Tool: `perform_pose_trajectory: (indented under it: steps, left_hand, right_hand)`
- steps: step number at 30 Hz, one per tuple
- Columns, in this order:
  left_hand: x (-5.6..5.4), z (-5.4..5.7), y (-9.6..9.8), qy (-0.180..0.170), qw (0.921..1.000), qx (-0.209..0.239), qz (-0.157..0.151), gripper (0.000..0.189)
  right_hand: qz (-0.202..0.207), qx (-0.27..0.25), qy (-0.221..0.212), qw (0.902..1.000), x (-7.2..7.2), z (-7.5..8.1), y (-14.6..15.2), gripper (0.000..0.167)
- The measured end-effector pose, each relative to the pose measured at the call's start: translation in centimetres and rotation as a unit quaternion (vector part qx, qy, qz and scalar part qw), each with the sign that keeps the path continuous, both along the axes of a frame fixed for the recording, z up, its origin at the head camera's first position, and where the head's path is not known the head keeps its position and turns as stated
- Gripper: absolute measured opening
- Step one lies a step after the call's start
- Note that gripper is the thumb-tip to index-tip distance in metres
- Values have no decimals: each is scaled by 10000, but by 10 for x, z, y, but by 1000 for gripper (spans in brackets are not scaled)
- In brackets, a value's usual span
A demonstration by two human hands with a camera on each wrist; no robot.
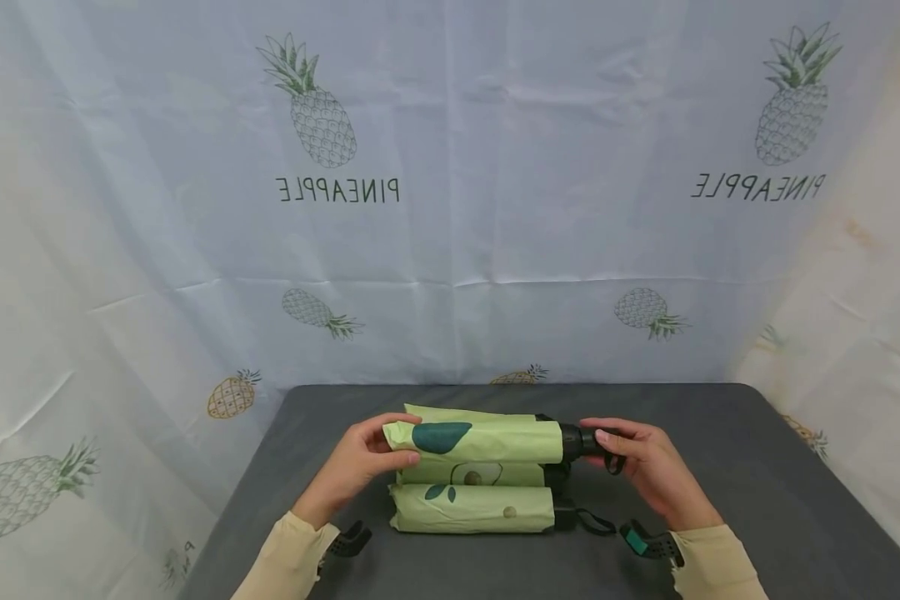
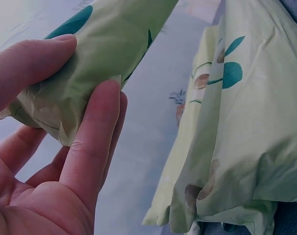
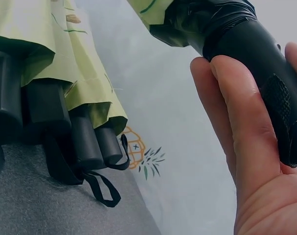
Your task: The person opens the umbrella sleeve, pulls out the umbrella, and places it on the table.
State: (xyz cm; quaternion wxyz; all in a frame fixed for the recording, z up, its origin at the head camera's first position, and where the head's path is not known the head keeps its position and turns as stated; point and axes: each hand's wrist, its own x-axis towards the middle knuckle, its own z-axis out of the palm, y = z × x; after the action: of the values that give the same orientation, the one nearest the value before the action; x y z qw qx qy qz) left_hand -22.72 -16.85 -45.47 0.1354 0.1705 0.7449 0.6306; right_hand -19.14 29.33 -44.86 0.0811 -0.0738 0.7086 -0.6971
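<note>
A folded light-green umbrella (image 1: 513,442) with a dark teal leaf print is held level above several similar ones. My left hand (image 1: 356,462) pinches its cloth end, thumb on one face and fingers on the other, as the left wrist view shows. At the other end my right hand (image 1: 656,467) grips the black handle (image 3: 261,54), from which a wrist strap (image 3: 280,122) hangs. Nearest to me lies another folded umbrella (image 1: 472,510), its handle and strap pointing right. Behind it, an umbrella with an avocado print (image 1: 521,475) is partly hidden by the held one.
The umbrellas lie side by side on a dark grey table (image 1: 457,571), handles (image 3: 45,107) all at the right. White cloth (image 1: 457,233) printed with pineapples hangs behind the table and along both sides. Each wrist wears a black strap (image 1: 348,542).
</note>
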Motion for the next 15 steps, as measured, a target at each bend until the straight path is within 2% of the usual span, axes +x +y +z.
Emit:
perform_pose_trajectory:
  steps: [15]
  left_hand:
    - [0,4,-6,81,10000,39,0,61]
  right_hand:
    - [-70,-97,127,9998,2,1,14,36]
